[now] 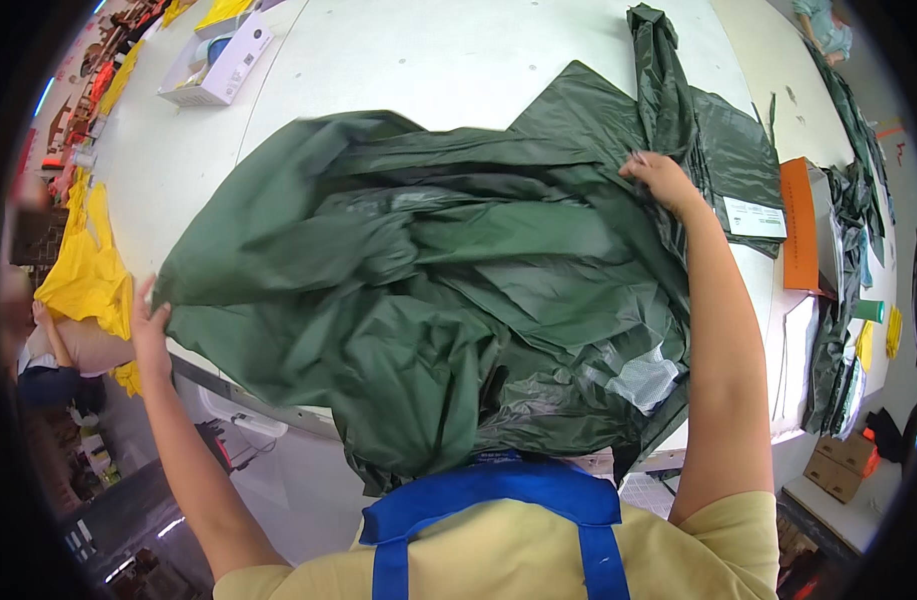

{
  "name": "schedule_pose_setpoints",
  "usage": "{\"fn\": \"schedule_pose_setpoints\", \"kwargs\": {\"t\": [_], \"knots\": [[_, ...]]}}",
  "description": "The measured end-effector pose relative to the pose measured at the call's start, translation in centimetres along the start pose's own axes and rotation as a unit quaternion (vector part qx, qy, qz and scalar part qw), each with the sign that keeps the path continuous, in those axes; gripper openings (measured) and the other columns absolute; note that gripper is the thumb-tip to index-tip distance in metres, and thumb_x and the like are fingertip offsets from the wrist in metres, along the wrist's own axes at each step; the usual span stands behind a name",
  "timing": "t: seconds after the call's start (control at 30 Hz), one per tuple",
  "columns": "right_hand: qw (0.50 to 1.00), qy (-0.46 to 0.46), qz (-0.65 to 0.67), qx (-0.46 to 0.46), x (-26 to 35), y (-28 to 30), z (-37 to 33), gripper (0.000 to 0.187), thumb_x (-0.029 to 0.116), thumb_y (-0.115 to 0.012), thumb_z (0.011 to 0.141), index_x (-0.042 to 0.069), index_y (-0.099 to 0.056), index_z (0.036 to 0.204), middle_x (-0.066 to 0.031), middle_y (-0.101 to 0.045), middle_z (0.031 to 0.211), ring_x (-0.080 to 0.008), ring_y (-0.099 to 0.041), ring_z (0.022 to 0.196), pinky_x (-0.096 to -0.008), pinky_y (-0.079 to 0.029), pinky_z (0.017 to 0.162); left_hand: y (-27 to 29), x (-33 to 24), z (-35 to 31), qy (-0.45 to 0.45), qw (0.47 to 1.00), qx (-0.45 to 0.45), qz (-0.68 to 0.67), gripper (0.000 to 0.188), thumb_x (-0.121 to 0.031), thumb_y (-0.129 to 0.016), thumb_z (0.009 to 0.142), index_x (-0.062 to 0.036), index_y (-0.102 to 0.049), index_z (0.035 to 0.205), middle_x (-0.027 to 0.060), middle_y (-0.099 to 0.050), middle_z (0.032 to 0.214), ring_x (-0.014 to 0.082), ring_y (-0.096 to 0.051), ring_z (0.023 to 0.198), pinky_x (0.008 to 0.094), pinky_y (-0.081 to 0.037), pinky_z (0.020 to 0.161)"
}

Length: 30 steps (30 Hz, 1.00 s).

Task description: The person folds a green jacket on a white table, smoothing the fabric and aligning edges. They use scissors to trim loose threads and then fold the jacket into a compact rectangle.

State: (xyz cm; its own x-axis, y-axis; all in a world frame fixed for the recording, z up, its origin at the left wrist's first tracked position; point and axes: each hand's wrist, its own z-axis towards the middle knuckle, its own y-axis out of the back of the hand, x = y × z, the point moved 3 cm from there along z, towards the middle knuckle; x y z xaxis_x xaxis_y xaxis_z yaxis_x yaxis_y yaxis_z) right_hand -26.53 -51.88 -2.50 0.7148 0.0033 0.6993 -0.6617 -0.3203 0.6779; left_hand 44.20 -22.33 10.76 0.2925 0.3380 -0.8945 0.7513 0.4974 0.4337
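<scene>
A dark green raincoat [518, 240] of thin, slightly shiny fabric lies crumpled and spread over the near side of the white table, part of it draping over the front edge. My left hand [150, 322], a little blurred, grips its far left edge and holds that side stretched out and billowing. At the upper right, my right hand [663, 182] is closed with the fingertips pinching the fabric. A white mesh patch [643, 380] shows on the coat's lower right. Beyond my right hand lie more folded dark green pieces [728, 140], with a white printed label [754, 218] on them.
A white box [216, 75] with small items stands at the back left of the table [408, 60]. An orange box [800, 225] and dark green garments [836, 320] are on the right. Yellow fabric [88, 255] hangs at the left, by a seated person [53, 355].
</scene>
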Motion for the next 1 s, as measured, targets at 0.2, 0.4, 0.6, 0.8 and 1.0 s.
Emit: {"fn": "schedule_pose_setpoints", "kwargs": {"t": [0.2,0.4,0.6,0.8,1.0], "knots": [[0.962,-0.049,0.247,0.102,4.6,-3.2,-4.9,0.025,0.023,-0.055,0.092,0.003,-0.069,0.093,-0.0031,-0.059,0.119,-0.0142,-0.051,0.106,-0.0300,-0.039,0.091,-4.8,1.3,-2.3,-0.216,0.886,-0.172,0.373,0.053,-0.002,-0.061,0.082,-0.0058,-0.046,0.133,0.0156,-0.049,0.130,0.0271,-0.047,0.119,0.0381,-0.040,0.098],[0.995,0.055,0.077,0.033,8.4,-4.1,-8.9,0.023,0.016,-0.053,0.090,0.000,-0.067,0.099,-0.0152,-0.062,0.108,-0.0294,-0.056,0.105,-0.0328,-0.041,0.093,-27.4,-6.9,-10.0,0.053,0.937,0.275,-0.207,0.059,-0.029,-0.062,0.091,0.0020,-0.040,0.136,0.0161,-0.048,0.132,0.0252,-0.053,0.113,0.0382,-0.046,0.095],[0.887,0.288,0.035,0.358,19.7,-4.9,-26.9,0.023,0.018,-0.053,0.091,0.002,-0.065,0.103,-0.0179,-0.058,0.121,-0.0352,-0.058,0.107,-0.0405,-0.047,0.091,-32.7,-7.2,-11.2,0.289,0.715,0.293,-0.565,0.043,-0.032,-0.060,0.091,0.0049,-0.056,0.112,0.0147,-0.064,0.109,0.0299,-0.060,0.106,0.0449,-0.047,0.096],[0.961,0.178,0.164,0.137,17.8,-3.0,-23.5,0.025,0.020,-0.049,0.095,0.002,-0.065,0.093,-0.0130,-0.063,0.100,-0.0279,-0.058,0.097,-0.0356,-0.043,0.091,-26.3,-6.0,-17.8,0.195,0.811,0.254,-0.489,0.053,0.005,-0.045,0.075,0.0044,-0.046,0.128,0.0151,-0.055,0.125,0.0295,-0.053,0.115,0.0440,-0.041,0.101],[0.989,-0.033,0.117,-0.079,6.9,-6.1,-10.8,0.024,0.018,-0.050,0.093,0.002,-0.067,0.091,-0.0129,-0.064,0.093,-0.0248,-0.055,0.103,-0.0340,-0.041,0.091,-21.8,-3.8,-22.2,0.201,0.788,0.268,-0.517,0.063,0.008,-0.042,0.068,0.0062,-0.042,0.131,0.0186,-0.053,0.128,0.0348,-0.051,0.119,0.0487,-0.038,0.104]]}}
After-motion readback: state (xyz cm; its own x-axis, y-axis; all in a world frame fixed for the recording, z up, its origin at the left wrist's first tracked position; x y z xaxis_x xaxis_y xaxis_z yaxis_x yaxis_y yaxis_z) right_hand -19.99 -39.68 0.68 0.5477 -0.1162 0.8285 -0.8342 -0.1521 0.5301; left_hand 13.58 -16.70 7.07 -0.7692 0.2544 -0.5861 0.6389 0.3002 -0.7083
